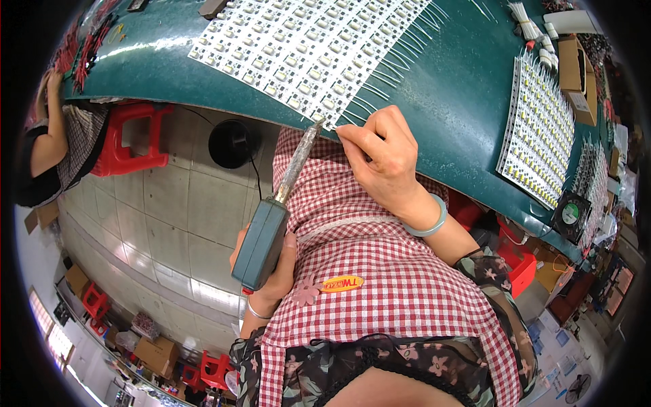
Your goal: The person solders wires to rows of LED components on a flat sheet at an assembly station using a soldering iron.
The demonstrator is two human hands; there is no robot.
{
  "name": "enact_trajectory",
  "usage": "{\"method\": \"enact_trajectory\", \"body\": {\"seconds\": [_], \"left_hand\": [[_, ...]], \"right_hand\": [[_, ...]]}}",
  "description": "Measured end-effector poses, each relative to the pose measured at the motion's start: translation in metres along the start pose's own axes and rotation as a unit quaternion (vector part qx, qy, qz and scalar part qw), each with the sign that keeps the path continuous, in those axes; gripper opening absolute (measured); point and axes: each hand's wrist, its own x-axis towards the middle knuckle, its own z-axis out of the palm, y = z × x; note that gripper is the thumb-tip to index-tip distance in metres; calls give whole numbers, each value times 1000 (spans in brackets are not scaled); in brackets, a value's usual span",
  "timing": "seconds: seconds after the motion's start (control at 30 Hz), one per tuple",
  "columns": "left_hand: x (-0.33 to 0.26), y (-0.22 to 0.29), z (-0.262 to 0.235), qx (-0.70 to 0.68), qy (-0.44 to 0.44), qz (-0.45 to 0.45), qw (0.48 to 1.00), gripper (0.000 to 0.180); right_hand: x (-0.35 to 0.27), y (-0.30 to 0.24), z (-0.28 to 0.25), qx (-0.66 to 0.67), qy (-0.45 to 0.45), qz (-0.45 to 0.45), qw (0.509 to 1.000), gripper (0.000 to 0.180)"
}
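Note:
My left hand [285, 268] is wrapped round the handle of a dark green soldering gun [261, 241]. Its long metal barrel points up, and the tip meets the near corner of a white LED circuit board panel [298, 61]. Rows of small LEDs cover this panel, which lies at the table edge. Thin white wires [393, 68] stick out along its right side. Close by the tip, my right hand [386, 159] pinches thumb and forefinger together at that corner, on what looks like a thin wire mostly hidden by the fingertips.
The green table [461, 102] carries another stack of LED panels [539, 129] on the right, beside a cardboard box [576, 78] and a bundle of white wires [522, 20]. A black bin [230, 144] and red stool [132, 139] stand below. Another person's arm [51, 142] shows at left.

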Motion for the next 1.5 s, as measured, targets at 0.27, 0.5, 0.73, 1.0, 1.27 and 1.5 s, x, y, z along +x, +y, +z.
{"method": "enact_trajectory", "body": {"seconds": [0.27,0.5,0.73,1.0,1.27,1.5], "left_hand": [[-4,1,2,-18,13,-31,999,29],[-7,1,2,-39,17,-47,998,29],[-4,1,2,-16,11,-24,1000,27],[-4,3,2,-36,2,-52,998,24],[-6,4,0,-26,-22,-95,995,20],[-15,5,-4,-58,30,-132,989,24]], "right_hand": [[1,-2,4,11,23,5,1000,20],[-1,-1,1,4,33,-21,999,20],[-2,1,5,4,8,-26,1000,20],[-2,-1,4,6,1,-14,1000,26],[-2,-1,6,1,2,-15,1000,17],[0,0,3,-2,4,-21,1000,24]]}}
